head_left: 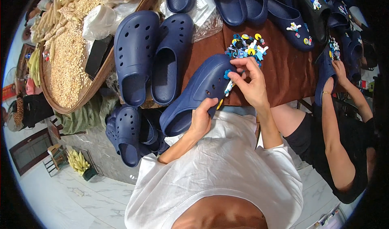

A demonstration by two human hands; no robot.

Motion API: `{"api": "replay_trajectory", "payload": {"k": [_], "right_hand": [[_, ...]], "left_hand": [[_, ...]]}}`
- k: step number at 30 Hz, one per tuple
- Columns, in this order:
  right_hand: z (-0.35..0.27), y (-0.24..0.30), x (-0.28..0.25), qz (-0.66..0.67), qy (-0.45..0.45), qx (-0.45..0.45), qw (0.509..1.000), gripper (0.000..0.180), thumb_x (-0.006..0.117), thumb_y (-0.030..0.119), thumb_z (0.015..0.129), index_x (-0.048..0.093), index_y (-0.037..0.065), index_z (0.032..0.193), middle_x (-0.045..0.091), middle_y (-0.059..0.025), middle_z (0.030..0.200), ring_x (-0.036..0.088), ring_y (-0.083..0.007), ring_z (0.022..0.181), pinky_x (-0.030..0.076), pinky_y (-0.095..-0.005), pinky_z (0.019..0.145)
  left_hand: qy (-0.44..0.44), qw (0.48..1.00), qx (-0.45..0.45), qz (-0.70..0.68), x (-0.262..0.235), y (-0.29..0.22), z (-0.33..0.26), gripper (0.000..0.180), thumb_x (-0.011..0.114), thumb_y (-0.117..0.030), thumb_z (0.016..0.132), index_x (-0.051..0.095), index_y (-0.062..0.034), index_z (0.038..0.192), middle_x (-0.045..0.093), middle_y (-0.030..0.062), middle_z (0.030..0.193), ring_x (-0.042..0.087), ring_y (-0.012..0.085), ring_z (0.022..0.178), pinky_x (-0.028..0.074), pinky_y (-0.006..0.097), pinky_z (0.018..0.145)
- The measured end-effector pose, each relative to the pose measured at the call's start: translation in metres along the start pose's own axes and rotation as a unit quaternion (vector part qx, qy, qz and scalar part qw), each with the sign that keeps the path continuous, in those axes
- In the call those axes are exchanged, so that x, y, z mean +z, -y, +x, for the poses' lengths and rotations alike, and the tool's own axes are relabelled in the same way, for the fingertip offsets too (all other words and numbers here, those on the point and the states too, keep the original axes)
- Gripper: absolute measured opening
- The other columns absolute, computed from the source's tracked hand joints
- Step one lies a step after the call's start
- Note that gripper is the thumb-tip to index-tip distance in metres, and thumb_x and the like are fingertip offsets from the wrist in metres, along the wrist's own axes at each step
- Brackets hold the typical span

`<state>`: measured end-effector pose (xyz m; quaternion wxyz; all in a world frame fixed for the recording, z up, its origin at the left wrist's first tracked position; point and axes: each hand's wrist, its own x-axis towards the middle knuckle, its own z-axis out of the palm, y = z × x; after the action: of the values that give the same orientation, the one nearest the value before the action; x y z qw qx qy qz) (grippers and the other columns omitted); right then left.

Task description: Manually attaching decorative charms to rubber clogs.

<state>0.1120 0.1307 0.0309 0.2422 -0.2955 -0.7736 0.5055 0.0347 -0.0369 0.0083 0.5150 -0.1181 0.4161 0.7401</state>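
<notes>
A navy clog (198, 83) is held aslant at the near edge of a brown cloth (285, 77), its toe pointed away and its heel toward the wearer. The clog's side is gripped by the left hand (201, 117), the thumb being laid over the upper. The thumb and fingers of the right hand (253, 83) are brought together at a blue charm (227, 73) near the toe; whether the charm is pinched or merely touched cannot be told. A white charm (229, 88) and a yellow charm (219, 104) are seen along the same upper. For sound work, the upper is best braced from behind, each stud is best pressed squarely through its hole, and the charm's facing is best checked before spares are drawn from the charm pile (247, 50).
</notes>
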Motion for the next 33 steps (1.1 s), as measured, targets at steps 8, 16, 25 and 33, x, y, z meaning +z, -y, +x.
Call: {"api": "replay_trajectory", "payload": {"k": [8,16,25,33], "right_hand": [[-0.003,-0.006,0.000,0.063,0.014,0.002,0.998,0.041,0.076,0.015,0.086,0.060,0.006,0.122,0.058,-0.0067,0.118,0.057,-0.0176,0.108,0.049,-0.0310,0.086],[-0.001,-0.012,-0.007,0.115,0.097,0.030,0.988,0.056,0.074,0.022,0.086,0.053,0.007,0.136,0.054,-0.0098,0.130,0.053,-0.0201,0.119,0.044,-0.0359,0.099],[0.002,-0.010,-0.019,0.071,0.146,-0.032,0.986,0.058,0.074,0.024,0.085,0.054,0.007,0.137,0.052,-0.0055,0.120,0.050,-0.0153,0.108,0.042,-0.0274,0.088],[-0.003,-0.024,-0.008,0.118,0.144,0.003,0.982,0.059,0.072,0.023,0.091,0.050,0.007,0.143,0.051,-0.0061,0.122,0.050,-0.0153,0.110,0.043,-0.0289,0.091]], "left_hand": [[-0.006,0.956,0.147,0.255,0.011,-0.008,-0.014,0.010,0.062,-0.007,0.082,0.063,-0.0005,0.090,0.060,0.0018,0.087,0.053,0.0145,0.080,0.044,0.030,0.075],[0.064,0.921,0.162,0.349,0.005,-0.022,-0.019,0.015,0.060,-0.006,0.078,0.063,0.0002,0.092,0.058,0.0028,0.087,0.053,0.0157,0.079,0.044,0.031,0.072],[0.116,0.915,0.128,0.364,-0.002,-0.036,-0.026,0.027,0.061,-0.004,0.075,0.063,-0.0002,0.102,0.059,0.0035,0.094,0.055,0.0163,0.086,0.046,0.031,0.077],[0.063,0.981,0.033,0.181,0.002,-0.027,-0.020,0.029,0.060,-0.009,0.078,0.064,-0.0010,0.105,0.062,0.0034,0.098,0.056,0.0147,0.086,0.045,0.029,0.079]]}}
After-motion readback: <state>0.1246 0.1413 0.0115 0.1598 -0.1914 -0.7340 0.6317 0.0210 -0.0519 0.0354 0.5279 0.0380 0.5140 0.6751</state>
